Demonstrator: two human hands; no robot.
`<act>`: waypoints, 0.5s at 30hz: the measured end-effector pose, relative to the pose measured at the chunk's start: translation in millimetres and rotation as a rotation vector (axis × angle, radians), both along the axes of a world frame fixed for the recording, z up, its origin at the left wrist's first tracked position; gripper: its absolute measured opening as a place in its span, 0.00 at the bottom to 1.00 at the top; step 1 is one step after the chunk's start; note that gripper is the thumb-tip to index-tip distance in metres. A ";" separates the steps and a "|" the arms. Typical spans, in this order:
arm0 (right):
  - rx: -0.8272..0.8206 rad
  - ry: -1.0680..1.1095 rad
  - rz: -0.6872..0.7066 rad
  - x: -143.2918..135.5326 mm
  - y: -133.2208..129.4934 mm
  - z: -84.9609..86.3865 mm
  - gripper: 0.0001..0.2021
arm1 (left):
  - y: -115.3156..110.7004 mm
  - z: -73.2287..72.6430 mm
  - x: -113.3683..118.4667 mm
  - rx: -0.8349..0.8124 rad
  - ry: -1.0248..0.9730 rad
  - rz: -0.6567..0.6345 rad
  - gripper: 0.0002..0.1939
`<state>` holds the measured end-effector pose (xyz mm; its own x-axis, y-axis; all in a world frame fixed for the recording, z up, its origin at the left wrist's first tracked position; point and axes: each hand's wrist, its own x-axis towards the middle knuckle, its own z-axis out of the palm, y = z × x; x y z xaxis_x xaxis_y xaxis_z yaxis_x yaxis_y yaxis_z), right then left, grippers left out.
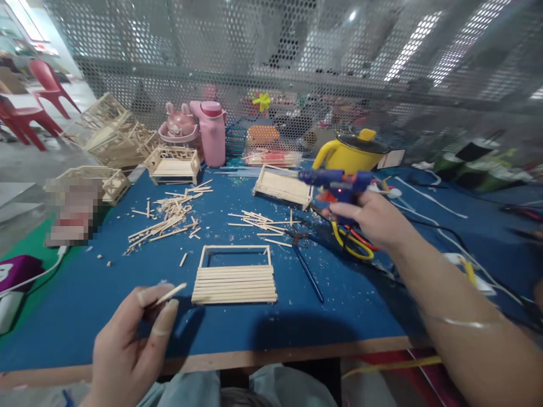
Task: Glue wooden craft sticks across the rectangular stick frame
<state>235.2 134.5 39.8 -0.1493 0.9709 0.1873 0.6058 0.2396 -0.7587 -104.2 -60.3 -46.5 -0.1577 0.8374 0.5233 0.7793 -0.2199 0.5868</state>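
Between the thumb and fingers of my left hand (138, 336) is a short wooden stick (172, 293), held above the table's front left. My right hand (377, 217) is wrapped round a blue hot glue gun (339, 183), raised at the right with its nozzle pointing left. A small wooden stick frame (234, 285) lies between the hands, its near part covered by a row of sticks and its far part open. Blue-handled pliers (306, 265) rest to the right of this frame. Loose sticks (258, 222) lie behind it.
More sticks and offcuts (167, 217) are scattered at the left. Finished stick pieces (173, 165) stand behind, near a pink bottle (213, 135). A yellow pot (354, 152), scissors (354, 246) and cables are at the right. A pixelated phone-like object (74, 212) is at the left edge.
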 end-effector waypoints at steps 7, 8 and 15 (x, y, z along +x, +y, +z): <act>-0.227 -0.136 0.383 -1.7 -68.0 5.5 0.19 | -3.2 -19.9 -6.0 -0.042 -0.050 -0.001 0.09; -0.212 -0.161 0.391 -2.2 -70.7 5.8 0.19 | -2.4 -19.2 -5.9 -0.045 -0.043 -0.017 0.09; -0.187 -0.337 0.429 -6.8 -68.9 8.7 0.20 | 1.1 -18.9 -5.8 -0.048 -0.031 -0.043 0.08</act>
